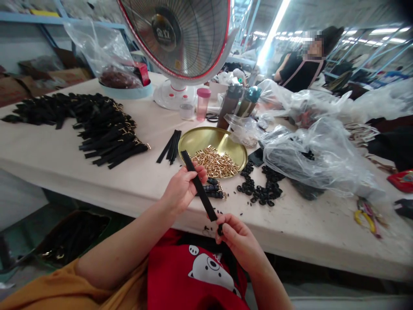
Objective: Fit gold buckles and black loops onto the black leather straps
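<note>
Black and flat, the strap (204, 197) slants between both hands near the front edge of the counter (145, 172). The left hand (182, 187) has a narrow grip on its upper part; the right hand (237, 239) pinches around its lower end, at a small dark piece (220, 229). It looks light, bendable yet fairly springy, probably neither fragile nor very slippery; a thumb-and-finger hold across its faces, near each end, should suit it.
</note>
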{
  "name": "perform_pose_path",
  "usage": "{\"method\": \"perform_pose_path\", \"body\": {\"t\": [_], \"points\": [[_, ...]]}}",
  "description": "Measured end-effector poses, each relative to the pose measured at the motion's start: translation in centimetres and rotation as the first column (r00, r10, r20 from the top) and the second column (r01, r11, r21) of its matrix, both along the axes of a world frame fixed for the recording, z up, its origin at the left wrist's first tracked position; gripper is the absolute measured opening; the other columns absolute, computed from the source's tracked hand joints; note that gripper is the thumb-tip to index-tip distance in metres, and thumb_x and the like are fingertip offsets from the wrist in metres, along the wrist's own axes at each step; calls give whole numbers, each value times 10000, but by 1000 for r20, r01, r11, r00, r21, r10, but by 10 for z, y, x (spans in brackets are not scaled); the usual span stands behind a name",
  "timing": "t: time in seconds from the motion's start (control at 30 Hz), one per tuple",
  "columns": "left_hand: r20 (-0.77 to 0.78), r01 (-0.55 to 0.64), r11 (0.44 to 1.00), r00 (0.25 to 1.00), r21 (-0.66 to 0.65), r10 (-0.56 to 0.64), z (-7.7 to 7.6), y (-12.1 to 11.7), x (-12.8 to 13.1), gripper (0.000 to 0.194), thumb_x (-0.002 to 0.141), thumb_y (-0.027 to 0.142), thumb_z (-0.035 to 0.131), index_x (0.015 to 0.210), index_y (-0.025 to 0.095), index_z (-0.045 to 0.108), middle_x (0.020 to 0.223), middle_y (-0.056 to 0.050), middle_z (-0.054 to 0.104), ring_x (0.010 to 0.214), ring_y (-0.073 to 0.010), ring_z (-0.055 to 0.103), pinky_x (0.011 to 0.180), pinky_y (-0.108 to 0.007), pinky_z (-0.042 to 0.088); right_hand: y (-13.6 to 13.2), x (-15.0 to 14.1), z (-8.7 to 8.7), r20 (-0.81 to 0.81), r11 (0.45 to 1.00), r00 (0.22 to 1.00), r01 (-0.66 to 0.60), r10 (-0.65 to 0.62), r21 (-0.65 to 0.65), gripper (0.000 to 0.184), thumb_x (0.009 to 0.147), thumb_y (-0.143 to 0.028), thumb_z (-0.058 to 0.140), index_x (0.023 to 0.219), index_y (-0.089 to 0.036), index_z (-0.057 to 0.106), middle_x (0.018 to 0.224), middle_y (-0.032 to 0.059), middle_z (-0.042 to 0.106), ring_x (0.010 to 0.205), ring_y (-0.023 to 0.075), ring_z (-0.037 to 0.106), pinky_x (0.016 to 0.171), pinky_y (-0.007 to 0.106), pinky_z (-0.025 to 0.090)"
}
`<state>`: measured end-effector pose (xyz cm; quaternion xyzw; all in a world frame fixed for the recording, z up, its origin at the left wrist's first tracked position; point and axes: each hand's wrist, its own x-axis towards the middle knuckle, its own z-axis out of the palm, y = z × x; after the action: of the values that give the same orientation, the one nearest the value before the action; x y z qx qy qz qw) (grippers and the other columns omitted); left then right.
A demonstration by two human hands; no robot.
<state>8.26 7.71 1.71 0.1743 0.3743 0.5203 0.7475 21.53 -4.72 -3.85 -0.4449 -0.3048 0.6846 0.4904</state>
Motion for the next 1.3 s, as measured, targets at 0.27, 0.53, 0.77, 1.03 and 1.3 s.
{"method": "perform_pose_path", "body": {"t": [0.27,0.53,0.77,1.03,1.3], "points": [[-105,321,934,946,158,-308,-7,-24,-28,338,689,15,506,991,151,572,964,-50,621,957,-167,571,886,-338,444,12,28,-14,291,973,929,227,-229,39,266,720,-418,621,858,-190,618,644,-20,563,584,109,498,616,243,400],[-178,869,484,463,-101,-868,-11,-30,-45,325,768,360,550,1042,188,585,1051,-88,612,885,-204,599,671,-277,495,12,45,-7,395,1000,918,-10,9,0,241,727,-384,620,864,-187,640,629,-21,566,627,121,509,631,246,406],[-665,870,493,356,-21,-656,-26,-27,-19,199,819,343,437,805,163,521,624,30,543,481,-79,478,489,-186,380,27,22,-17,-80,950,948,301,-307,-78,200,710,-374,651,858,-240,646,878,-5,628,601,68,531,607,222,473],[-985,915,401,103,39,-140,-32,-28,-10,262,833,284,384,645,178,532,580,-1,544,543,-130,473,507,-220,274,30,15,-28,46,927,928,372,-370,-54,219,690,-342,674,880,-241,634,755,-31,608,580,77,549,611,231,480],[-976,960,269,-22,-81,-217,-28,-23,-12,222,814,298,401,796,165,579,672,-20,598,573,-140,523,503,-215,325,24,16,-29,464,973,859,149,-216,176,160,701,-305,647,828,-208,636,759,1,626,718,150,569,682,278,451]]}}
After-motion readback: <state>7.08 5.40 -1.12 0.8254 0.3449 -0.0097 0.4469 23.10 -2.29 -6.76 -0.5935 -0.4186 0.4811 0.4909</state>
